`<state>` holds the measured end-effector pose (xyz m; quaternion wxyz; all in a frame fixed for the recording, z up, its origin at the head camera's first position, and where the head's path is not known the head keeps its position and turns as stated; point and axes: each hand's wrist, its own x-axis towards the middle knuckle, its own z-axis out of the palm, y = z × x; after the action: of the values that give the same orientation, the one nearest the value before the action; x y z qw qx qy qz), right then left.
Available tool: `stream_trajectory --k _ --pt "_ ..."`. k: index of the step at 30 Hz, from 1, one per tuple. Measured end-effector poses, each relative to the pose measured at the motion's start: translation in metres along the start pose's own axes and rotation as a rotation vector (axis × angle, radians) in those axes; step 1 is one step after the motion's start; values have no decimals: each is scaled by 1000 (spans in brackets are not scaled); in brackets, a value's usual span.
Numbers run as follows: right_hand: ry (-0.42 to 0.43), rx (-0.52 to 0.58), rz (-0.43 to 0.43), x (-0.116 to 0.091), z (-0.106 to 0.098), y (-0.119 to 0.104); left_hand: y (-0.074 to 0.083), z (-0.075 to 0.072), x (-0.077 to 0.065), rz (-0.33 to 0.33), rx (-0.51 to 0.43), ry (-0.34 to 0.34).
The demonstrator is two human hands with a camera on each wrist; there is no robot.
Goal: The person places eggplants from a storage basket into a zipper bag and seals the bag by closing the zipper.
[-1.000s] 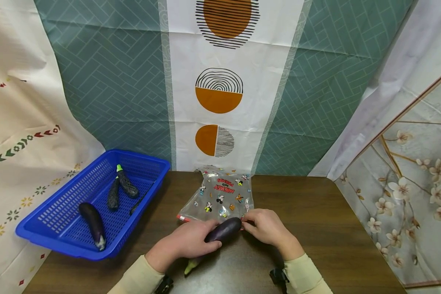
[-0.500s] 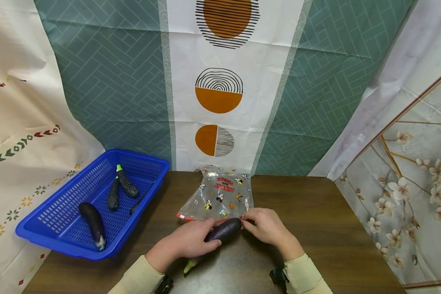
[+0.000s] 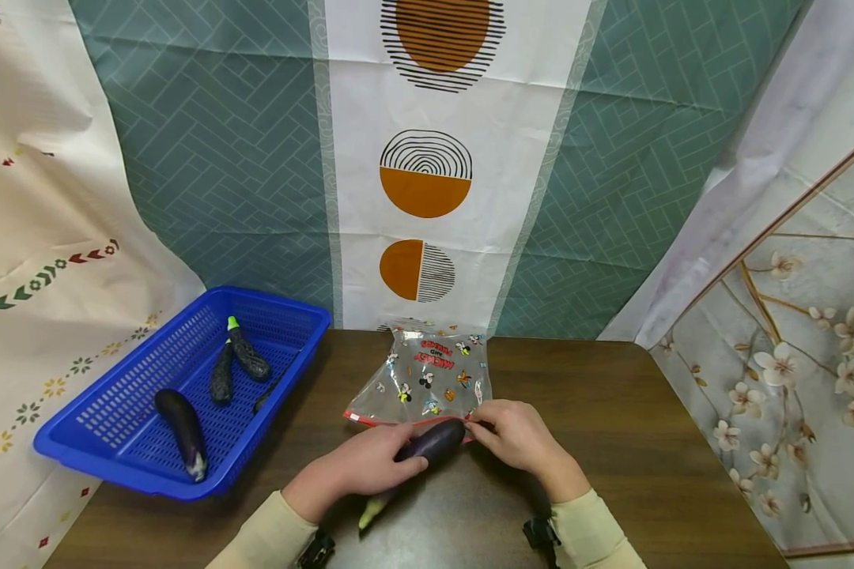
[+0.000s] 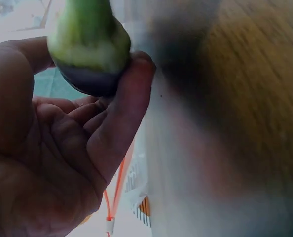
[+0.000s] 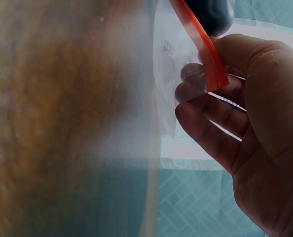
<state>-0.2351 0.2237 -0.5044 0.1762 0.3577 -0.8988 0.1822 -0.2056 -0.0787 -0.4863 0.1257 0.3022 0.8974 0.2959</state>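
Right-hand fingers at red bag strip, more visible than earlier

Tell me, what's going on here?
A person's left hand holds a dark purple eggplant with a green stem end. The right hand pinches a clear, printed plastic bag by its red edge. Most of the eggplant lies outside the bag. To the left, a blue, slotted plastic basket holds another purple eggplant and two dark, speckled vegetables.
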Motion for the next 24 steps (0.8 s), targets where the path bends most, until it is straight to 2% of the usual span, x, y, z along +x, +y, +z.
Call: stream_trajectory --k 5,12,16,19,24 --pt "3 1 15 0 0 0 -5 2 1 11 -83 13" --pt "15 10 18 0 -1 0 -8 6 0 30 -258 37" --pt "33 4 9 0 -1 0 -9 11 0 -4 -366 17" --pt "44 0 7 0 0 0 -8 14 0 -70 -506 -7" --pt "57 1 5 0 1 0 -5 18 -1 -169 -826 -76"
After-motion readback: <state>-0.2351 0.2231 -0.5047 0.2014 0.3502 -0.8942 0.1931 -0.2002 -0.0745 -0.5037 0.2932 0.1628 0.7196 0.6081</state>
